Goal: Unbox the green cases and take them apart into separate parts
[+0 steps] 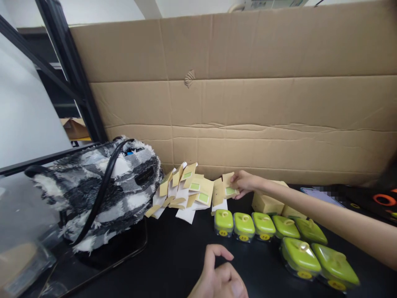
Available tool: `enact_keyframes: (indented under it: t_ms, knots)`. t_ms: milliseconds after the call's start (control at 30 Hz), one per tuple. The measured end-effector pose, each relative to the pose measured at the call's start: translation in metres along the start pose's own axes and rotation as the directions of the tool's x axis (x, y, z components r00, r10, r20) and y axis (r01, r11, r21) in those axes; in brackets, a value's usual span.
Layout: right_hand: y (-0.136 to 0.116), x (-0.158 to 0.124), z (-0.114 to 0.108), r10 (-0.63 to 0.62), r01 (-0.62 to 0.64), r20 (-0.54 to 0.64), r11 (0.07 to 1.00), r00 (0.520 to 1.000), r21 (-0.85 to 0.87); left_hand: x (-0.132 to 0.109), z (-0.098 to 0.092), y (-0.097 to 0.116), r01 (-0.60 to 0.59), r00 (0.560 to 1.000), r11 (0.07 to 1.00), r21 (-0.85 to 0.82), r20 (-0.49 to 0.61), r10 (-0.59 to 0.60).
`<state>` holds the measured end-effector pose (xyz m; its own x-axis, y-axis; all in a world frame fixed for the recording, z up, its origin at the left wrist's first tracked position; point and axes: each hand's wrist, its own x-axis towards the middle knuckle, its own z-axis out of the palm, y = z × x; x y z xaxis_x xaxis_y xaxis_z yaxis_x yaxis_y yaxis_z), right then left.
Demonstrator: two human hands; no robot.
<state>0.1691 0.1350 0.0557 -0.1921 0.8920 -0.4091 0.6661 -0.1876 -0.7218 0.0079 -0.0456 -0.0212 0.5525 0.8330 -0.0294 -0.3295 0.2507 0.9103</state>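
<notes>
1. Right hand: fingertips pinching the right side of a tan carton with a green window, near the table's far edge; whether its base touches the black table cannot be told.
2. Left hand: at the table's near edge, fingers curled loosely, index hooked, gripping nothing visible.
3. Open-flapped cartons: clustered left of the held one, toward the far edge.
4. Green-lidded containers: seven, five in a row, two nearer the right edge's near corner.
5. Shaggy checked bag: left side.
6. Cardboard panel: upright along far edge.
</notes>
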Motion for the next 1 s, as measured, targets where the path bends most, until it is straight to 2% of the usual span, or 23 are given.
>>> enact_keyframes:
  t_ms: [267, 467, 567, 700, 867, 1000]
  knots:
    - [-0.011, 0.009, 0.007, 0.112, -0.067, 0.134, 0.95, 0.985, -0.304, 0.0, 0.001, 0.001, 0.005, 1.0, 1.0, 0.012, 0.002, -0.005]
    - [-0.007, 0.016, 0.016, 0.078, 0.028, 0.244, 0.913, 0.967, -0.406, 0.015, -0.01, -0.028, -0.069, 0.997, 0.997, -0.017, 0.022, 0.069]
    - [-0.007, 0.021, 0.015, 0.018, 0.117, 0.292, 0.892, 0.956, -0.436, 0.016, -0.012, -0.029, -0.055, 0.997, 0.998, -0.028, 0.054, 0.057]
    - [-0.01, 0.022, 0.01, -0.112, 0.252, 0.306, 0.847, 0.945, -0.468, 0.007, -0.008, -0.011, -0.002, 0.996, 1.0, -0.014, 0.086, 0.003]
    - [-0.009, -0.006, -0.02, -0.388, 0.42, 0.17, 0.776, 0.906, -0.47, 0.0, -0.007, -0.001, 0.025, 0.995, 0.999, 0.036, 0.095, -0.028]
    - [0.012, -0.039, -0.057, -0.542, 0.474, 0.018, 0.716, 0.84, -0.513, 0.0, -0.01, -0.002, 0.1, 0.986, 0.982, 0.162, 0.119, -0.12]
